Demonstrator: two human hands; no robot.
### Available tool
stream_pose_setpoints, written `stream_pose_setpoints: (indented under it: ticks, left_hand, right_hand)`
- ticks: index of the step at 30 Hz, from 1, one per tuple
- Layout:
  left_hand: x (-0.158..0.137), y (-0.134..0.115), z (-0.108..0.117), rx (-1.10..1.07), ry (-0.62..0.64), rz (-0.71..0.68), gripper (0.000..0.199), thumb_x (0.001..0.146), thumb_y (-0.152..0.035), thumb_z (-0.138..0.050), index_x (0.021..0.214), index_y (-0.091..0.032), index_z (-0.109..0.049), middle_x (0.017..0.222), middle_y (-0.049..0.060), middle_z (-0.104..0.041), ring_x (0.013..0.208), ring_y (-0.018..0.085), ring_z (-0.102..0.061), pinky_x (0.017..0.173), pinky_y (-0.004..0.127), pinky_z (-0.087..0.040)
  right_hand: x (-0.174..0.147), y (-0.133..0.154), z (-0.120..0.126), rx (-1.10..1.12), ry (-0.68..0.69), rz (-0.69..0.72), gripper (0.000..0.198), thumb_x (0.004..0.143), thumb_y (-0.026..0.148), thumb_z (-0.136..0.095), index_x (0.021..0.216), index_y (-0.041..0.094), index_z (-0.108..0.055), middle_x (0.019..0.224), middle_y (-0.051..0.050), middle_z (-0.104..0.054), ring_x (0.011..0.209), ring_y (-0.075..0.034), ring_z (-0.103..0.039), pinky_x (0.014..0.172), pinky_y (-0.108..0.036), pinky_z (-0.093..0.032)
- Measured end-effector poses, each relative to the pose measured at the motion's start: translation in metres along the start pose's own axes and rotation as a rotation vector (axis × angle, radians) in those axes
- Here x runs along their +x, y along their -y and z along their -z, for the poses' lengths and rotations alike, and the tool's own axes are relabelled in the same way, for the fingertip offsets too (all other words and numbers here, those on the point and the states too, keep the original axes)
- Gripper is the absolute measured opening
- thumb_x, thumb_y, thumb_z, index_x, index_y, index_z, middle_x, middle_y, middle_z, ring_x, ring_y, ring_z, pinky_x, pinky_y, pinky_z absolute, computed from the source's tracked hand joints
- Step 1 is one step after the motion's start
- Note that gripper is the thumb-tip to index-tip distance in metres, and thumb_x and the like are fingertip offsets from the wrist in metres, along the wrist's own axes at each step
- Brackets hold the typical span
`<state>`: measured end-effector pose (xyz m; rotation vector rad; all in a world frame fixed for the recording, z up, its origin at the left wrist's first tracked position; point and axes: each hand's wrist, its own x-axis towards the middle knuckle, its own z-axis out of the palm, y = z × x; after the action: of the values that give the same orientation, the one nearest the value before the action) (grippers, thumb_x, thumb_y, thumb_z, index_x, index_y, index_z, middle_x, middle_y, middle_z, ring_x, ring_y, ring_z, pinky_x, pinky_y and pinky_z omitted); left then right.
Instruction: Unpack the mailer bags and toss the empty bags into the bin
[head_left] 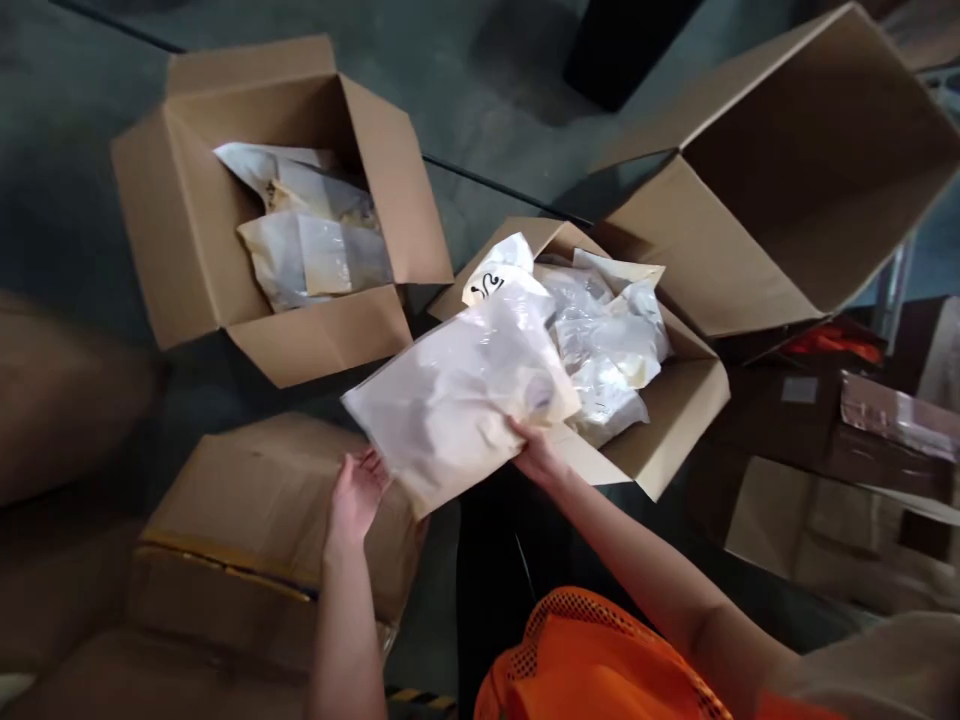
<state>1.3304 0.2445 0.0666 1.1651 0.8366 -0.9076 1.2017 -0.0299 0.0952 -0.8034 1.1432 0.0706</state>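
On a dark grey floor stand open cardboard boxes: the biggest, an empty box, at upper right, a left box holding clear plastic packets, and a middle box heaped with more packets, one bearing a black scrawl too loose to read. Above a closed carton at lower left hangs a frosted plastic bag, over the gap between the boxes. The right hand pinches its near edge, while the left hand lies open under its lower corner, fingers spread.
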Motion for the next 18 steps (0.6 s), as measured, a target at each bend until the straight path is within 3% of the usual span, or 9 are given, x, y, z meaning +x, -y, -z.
stream_pose_setpoints:
  ticks: [2,4,7,9,12,15,18]
  left_hand:
    - [0.013,0.0,-0.033,0.086,0.111,0.037,0.032,0.091,-0.051,-0.051,0.105,-0.022,-0.058,0.137,0.013,-0.061,0.129,0.028,-0.057,0.103,0.048,-0.048]
    - [0.026,0.001,-0.065,0.237,0.143,0.029,0.033,0.094,-0.044,-0.052,0.118,-0.022,-0.053,0.145,0.017,-0.054,0.131,0.027,-0.056,0.106,0.049,-0.045]
    - [0.05,-0.002,-0.121,0.427,0.092,-0.002,0.05,0.091,-0.037,-0.062,0.134,-0.021,-0.043,0.15,0.022,-0.046,0.135,0.032,-0.051,0.11,0.054,-0.04]
    - [0.072,-0.007,-0.166,0.544,0.059,-0.063,0.067,0.087,-0.034,-0.069,0.143,-0.02,-0.034,0.154,0.024,-0.04,0.138,0.033,-0.047,0.112,0.054,-0.038]
    - [0.114,-0.019,-0.241,0.712,0.004,-0.229,0.087,0.085,-0.031,-0.073,0.153,-0.018,-0.022,0.161,0.024,-0.026,0.145,0.028,-0.038,0.117,0.041,-0.035]
    - [0.159,-0.034,-0.309,0.883,-0.072,-0.395,0.099,0.079,-0.023,-0.079,0.157,-0.017,-0.018,0.165,0.019,-0.021,0.151,0.023,-0.026,0.121,0.03,-0.026]
    - [0.191,-0.044,-0.359,1.059,-0.117,-0.429,0.085,0.078,-0.022,-0.08,0.15,-0.014,-0.037,0.155,0.019,-0.041,0.143,0.029,-0.041,0.118,0.043,-0.034]
  right_hand:
    - [0.017,0.013,0.063,-0.071,-0.192,-0.006,0.052,0.083,0.052,-0.06,0.125,0.021,-0.057,0.141,-0.011,-0.057,0.134,-0.025,-0.053,0.108,-0.041,-0.051]
    - [0.026,0.02,0.126,-0.167,-0.36,-0.089,0.051,0.09,0.054,-0.05,0.129,0.022,-0.052,0.143,-0.014,-0.053,0.136,-0.024,-0.05,0.105,-0.042,-0.052]
    - [0.027,0.018,0.198,-0.309,-0.51,-0.308,0.05,0.084,0.052,-0.062,0.122,0.019,-0.057,0.131,-0.022,-0.057,0.129,-0.035,-0.054,0.091,-0.055,-0.055]
    - [0.025,0.013,0.226,-0.383,-0.54,-0.392,0.048,0.079,0.041,-0.07,0.118,0.017,-0.059,0.124,-0.022,-0.06,0.124,-0.037,-0.057,0.088,-0.055,-0.055]
    - [0.027,0.007,0.236,-0.421,-0.485,-0.369,0.045,0.079,0.026,-0.066,0.121,0.015,-0.057,0.121,-0.017,-0.064,0.118,-0.029,-0.06,0.092,-0.042,-0.054]
    - [0.032,0.003,0.222,-0.396,-0.398,-0.338,0.046,0.079,0.026,-0.063,0.124,0.015,-0.057,0.115,-0.014,-0.067,0.108,-0.024,-0.065,0.083,-0.033,-0.053]
    - [0.035,-0.007,0.199,-0.336,-0.327,-0.332,0.05,0.075,0.032,-0.067,0.122,0.017,-0.058,0.107,-0.011,-0.07,0.101,-0.022,-0.067,0.074,-0.029,-0.052]
